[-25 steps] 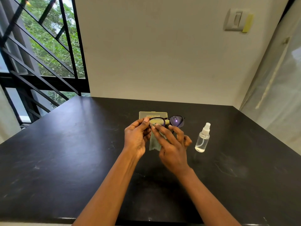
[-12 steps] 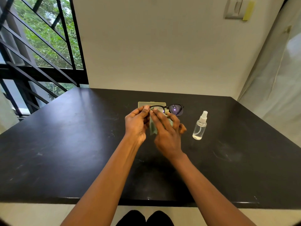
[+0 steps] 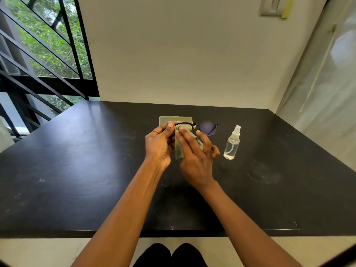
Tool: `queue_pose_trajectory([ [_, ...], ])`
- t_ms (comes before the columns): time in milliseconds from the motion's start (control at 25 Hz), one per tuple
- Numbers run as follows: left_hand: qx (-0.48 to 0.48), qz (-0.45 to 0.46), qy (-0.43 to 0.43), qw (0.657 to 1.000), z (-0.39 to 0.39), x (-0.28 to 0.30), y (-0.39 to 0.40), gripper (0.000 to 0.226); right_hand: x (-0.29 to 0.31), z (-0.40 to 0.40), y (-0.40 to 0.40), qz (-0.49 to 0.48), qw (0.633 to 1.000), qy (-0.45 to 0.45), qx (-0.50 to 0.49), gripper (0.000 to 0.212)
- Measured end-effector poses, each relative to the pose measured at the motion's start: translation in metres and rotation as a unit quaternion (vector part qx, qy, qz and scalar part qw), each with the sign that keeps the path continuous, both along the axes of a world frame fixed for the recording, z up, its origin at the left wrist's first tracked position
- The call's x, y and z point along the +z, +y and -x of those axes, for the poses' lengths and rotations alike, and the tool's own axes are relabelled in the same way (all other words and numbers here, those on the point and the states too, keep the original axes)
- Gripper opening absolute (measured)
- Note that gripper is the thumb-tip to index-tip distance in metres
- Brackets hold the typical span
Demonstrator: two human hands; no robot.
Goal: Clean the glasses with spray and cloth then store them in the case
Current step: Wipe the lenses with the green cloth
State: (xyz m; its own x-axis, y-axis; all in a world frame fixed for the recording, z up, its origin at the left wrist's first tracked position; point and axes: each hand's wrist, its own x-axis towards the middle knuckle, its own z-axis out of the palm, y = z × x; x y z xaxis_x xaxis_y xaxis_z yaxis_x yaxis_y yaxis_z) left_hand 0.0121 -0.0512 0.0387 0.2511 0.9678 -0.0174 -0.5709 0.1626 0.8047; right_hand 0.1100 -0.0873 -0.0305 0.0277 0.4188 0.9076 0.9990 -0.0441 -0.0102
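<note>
Dark-framed glasses (image 3: 207,127) are held above the black table (image 3: 77,170). My left hand (image 3: 159,144) pinches the frame at its left end. My right hand (image 3: 194,155) presses a pale green cloth (image 3: 179,151) against the left lens, which the cloth and fingers hide. The right lens shows free, tinted purple. Behind the hands lies a flat olive-green case (image 3: 175,120) on the table, partly covered. A small clear spray bottle (image 3: 232,145) with a white nozzle stands upright to the right of my right hand.
The table runs to a beige wall at the back. A window with black bars (image 3: 38,64) is at the left, a curtain (image 3: 327,93) at the right. The table's front edge (image 3: 173,233) lies close to my body.
The camera has tilted down, so everything sits higher in view. My hands stay on the glasses, and the right hand's fingers have shifted slightly with the cloth on the left lens.
</note>
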Motion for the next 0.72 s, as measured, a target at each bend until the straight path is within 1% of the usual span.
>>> queue_pose_trajectory([
  [120,-0.003,-0.008,0.000,1.000,0.006,-0.001,0.001,0.012,-0.006,-0.006,-0.011,-0.001,0.999,-0.019,-0.035,0.062],
  [240,-0.006,-0.013,0.006,1.000,0.008,-0.002,0.000,0.011,0.001,-0.008,-0.008,0.001,0.998,0.038,-0.042,0.053],
  [320,-0.007,-0.016,0.010,1.000,0.006,-0.001,-0.002,0.011,0.009,-0.004,-0.003,0.005,0.997,0.061,-0.045,0.054],
  [520,-0.003,-0.019,0.014,1.000,0.006,0.001,-0.004,0.012,0.015,0.006,0.003,0.004,0.998,0.057,-0.006,0.055],
  [640,0.007,-0.017,0.020,1.000,0.007,0.000,-0.003,0.011,0.007,0.009,0.001,0.008,0.998,0.061,-0.004,0.058],
  [720,0.007,-0.016,0.017,1.000,0.008,-0.001,-0.002,0.011,0.000,0.007,-0.003,0.012,0.999,0.041,-0.008,0.061],
])
